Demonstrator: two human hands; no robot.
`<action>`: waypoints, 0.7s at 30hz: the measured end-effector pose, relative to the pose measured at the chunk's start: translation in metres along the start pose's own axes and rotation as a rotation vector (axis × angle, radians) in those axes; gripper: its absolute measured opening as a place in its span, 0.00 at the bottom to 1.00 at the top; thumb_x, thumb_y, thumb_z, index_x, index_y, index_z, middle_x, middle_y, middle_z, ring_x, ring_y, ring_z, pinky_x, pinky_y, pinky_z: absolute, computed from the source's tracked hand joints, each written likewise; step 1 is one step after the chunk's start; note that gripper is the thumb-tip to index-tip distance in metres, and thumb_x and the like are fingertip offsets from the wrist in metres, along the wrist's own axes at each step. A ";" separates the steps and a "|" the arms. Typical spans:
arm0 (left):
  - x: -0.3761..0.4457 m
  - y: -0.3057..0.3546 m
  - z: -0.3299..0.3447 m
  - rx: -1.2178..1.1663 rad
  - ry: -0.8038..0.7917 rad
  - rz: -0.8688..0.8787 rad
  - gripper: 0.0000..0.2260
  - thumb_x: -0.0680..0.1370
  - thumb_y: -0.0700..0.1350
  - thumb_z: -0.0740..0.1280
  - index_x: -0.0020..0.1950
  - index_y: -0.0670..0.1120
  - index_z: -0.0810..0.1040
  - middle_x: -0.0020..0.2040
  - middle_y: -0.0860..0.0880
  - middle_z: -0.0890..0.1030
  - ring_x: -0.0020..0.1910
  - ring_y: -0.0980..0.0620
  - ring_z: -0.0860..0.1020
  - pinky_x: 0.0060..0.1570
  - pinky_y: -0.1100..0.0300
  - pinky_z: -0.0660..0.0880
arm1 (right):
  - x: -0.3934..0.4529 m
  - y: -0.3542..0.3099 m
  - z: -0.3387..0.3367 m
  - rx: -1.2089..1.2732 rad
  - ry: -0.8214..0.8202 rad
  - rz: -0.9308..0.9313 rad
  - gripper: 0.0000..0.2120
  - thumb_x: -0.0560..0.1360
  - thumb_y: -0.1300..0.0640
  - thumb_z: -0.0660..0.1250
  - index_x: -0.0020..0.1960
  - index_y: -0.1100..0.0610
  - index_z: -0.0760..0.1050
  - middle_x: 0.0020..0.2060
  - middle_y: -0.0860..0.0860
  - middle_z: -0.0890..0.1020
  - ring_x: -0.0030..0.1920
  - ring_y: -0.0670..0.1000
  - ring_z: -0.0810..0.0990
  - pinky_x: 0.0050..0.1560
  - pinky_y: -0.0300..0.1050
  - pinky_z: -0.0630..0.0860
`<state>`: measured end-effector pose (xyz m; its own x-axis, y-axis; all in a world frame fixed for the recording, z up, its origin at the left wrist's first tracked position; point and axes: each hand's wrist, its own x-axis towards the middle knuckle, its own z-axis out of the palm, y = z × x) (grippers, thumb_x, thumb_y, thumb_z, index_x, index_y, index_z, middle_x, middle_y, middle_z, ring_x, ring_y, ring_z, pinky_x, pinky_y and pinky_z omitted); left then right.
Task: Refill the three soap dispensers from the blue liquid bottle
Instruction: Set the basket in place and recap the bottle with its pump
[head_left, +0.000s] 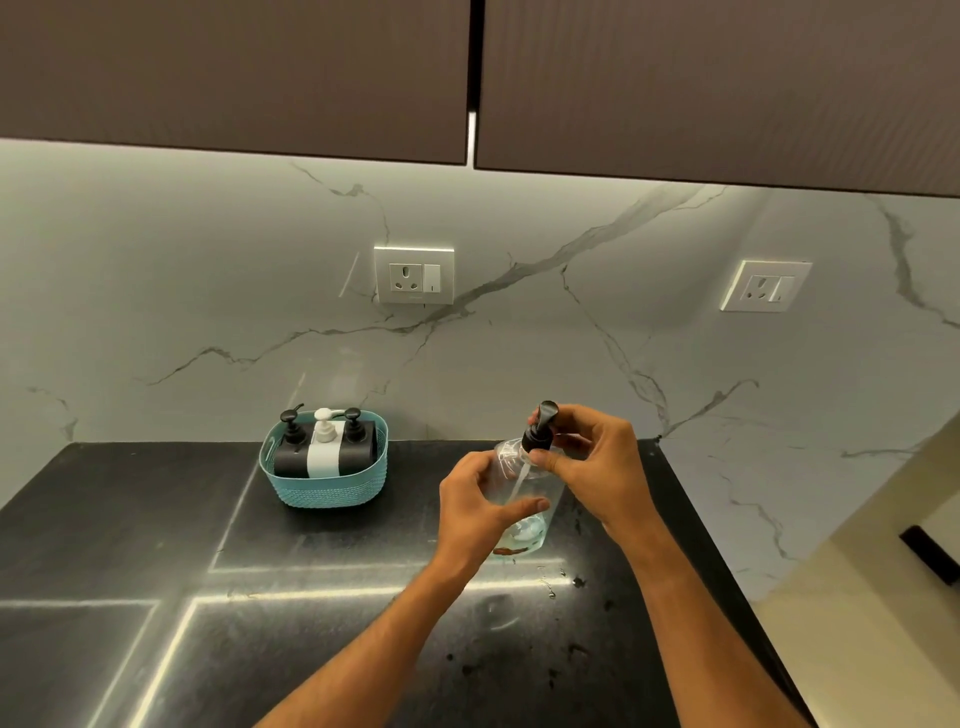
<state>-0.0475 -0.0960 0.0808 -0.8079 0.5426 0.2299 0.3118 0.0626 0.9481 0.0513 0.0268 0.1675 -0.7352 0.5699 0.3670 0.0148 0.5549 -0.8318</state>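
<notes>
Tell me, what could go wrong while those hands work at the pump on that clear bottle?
1. The clear bottle stands tilted on the dark counter, held only by the left hand; it might slip or tip.
2. The right hand grips the black pump; once it comes free, its tube could drip on the counter.
3. The bottle stands near the counter's right edge.

Basket (291, 491) on tabletop (156, 519) by back wall, three dispensers (324, 447) inside in a row. Bottle (524, 493) stands right of basket, nearer the front.
</notes>
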 end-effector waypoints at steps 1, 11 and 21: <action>0.000 0.000 0.000 -0.001 -0.002 0.000 0.26 0.64 0.52 0.85 0.58 0.53 0.80 0.52 0.54 0.84 0.51 0.52 0.83 0.52 0.61 0.82 | -0.001 0.000 0.001 -0.012 0.026 -0.006 0.19 0.67 0.60 0.83 0.56 0.56 0.84 0.48 0.46 0.87 0.49 0.45 0.85 0.54 0.43 0.84; -0.001 0.004 0.003 0.001 -0.017 -0.009 0.26 0.65 0.52 0.85 0.59 0.54 0.79 0.52 0.54 0.83 0.51 0.52 0.82 0.51 0.65 0.81 | -0.003 -0.001 0.000 -0.028 0.012 0.006 0.21 0.68 0.61 0.82 0.60 0.57 0.83 0.52 0.48 0.87 0.53 0.47 0.85 0.57 0.43 0.82; -0.003 0.002 0.002 0.020 -0.019 -0.018 0.25 0.65 0.51 0.85 0.58 0.54 0.79 0.51 0.54 0.83 0.50 0.53 0.82 0.49 0.69 0.79 | -0.004 -0.001 0.006 -0.051 0.012 -0.001 0.22 0.67 0.58 0.83 0.59 0.55 0.81 0.51 0.47 0.86 0.52 0.46 0.84 0.54 0.37 0.81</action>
<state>-0.0435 -0.0959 0.0819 -0.8039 0.5572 0.2082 0.3074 0.0895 0.9474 0.0505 0.0203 0.1648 -0.7271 0.5764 0.3730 0.0487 0.5853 -0.8094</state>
